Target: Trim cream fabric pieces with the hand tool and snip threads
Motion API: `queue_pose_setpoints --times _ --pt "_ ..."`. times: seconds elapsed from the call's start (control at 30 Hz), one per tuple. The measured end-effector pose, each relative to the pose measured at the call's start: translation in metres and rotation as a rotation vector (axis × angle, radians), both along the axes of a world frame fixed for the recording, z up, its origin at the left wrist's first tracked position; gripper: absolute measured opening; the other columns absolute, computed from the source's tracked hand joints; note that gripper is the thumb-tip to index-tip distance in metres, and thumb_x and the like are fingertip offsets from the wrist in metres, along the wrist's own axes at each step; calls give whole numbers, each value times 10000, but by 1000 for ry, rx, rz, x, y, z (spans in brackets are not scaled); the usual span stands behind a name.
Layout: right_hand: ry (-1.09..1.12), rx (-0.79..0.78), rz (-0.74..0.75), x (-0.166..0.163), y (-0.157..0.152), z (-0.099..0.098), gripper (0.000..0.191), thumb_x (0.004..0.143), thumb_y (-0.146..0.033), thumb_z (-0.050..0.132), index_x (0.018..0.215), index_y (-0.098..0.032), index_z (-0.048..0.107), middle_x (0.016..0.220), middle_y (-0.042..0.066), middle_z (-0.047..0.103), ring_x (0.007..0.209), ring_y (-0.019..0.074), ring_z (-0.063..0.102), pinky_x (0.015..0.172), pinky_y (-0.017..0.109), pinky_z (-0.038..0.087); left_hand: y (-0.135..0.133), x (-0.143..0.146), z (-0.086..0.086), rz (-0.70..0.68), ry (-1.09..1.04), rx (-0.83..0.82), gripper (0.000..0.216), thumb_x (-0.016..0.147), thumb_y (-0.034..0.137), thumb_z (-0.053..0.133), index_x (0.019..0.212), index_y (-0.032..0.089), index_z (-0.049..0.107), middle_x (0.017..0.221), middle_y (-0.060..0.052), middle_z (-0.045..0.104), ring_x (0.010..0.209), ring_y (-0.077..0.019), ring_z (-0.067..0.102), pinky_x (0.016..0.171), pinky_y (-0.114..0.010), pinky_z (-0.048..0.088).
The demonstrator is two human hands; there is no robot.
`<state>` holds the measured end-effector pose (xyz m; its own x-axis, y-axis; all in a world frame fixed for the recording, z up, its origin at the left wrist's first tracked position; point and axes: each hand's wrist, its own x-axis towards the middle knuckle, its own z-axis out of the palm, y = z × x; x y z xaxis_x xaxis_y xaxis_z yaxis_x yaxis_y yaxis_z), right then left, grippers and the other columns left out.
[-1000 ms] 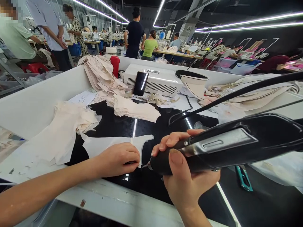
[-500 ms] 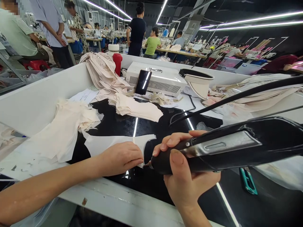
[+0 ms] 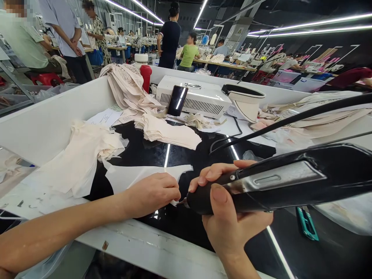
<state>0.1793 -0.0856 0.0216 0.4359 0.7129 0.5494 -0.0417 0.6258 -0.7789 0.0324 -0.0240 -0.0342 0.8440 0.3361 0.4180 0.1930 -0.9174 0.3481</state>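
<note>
My right hand [image 3: 232, 217] is wrapped around a thick black handheld power tool [image 3: 279, 182] with a silver plate on its side. The tool's thin metal tip [image 3: 183, 201] points left, close to my left fingertips. My left hand [image 3: 158, 192] is closed at the right end of a white, sheet-like piece [image 3: 128, 178], pinching its edge. Most of that piece lies flat on the glossy black work surface [image 3: 136, 151]. The fingers hide the spot where the tip meets the edge, so I cannot tell whether they touch.
Cream fabric pieces lie in a pile [image 3: 84, 155] at left and a stack [image 3: 171, 133] ahead. A phone [image 3: 176, 101] leans on a white vented box [image 3: 197, 93]. Teal thread snips [image 3: 307, 224] lie at right. A black cable [image 3: 290, 120] crosses above the surface. Several people are beyond.
My left hand has shifted slightly right, its fingers bent more over the piece's edge near the tip. The right hand keeps its grip on the tool. The whole view has moved slightly.
</note>
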Motion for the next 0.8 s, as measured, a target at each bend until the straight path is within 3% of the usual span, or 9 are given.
queue_pose_setpoints --times 0.27,0.5,0.8 --pt "29 19 52 1 -1 0 368 867 -279 823 1148 -288 586 832 -32 622 626 136 613 533 276 572 4 -7 -2 -53 38 -3 160 1018 95 511 997 153 658 983 -69 713 922 -191 669 851 -293 531" --pt "33 38 67 2 -1 1 351 862 -210 807 1145 -273 610 835 -35 640 631 135 630 535 275 587 7 -17 1 -170 13 55 187 1044 108 494 1105 142 667 1077 -87 737 1036 -206 682 937 -306 544" --pt "49 10 30 2 -1 -1 359 833 -229 837 1125 -281 635 814 -23 623 641 147 617 534 282 576 7 -19 -1 -172 11 150 191 1055 175 503 1144 119 663 1102 -116 708 1067 -215 662 1008 -322 540"
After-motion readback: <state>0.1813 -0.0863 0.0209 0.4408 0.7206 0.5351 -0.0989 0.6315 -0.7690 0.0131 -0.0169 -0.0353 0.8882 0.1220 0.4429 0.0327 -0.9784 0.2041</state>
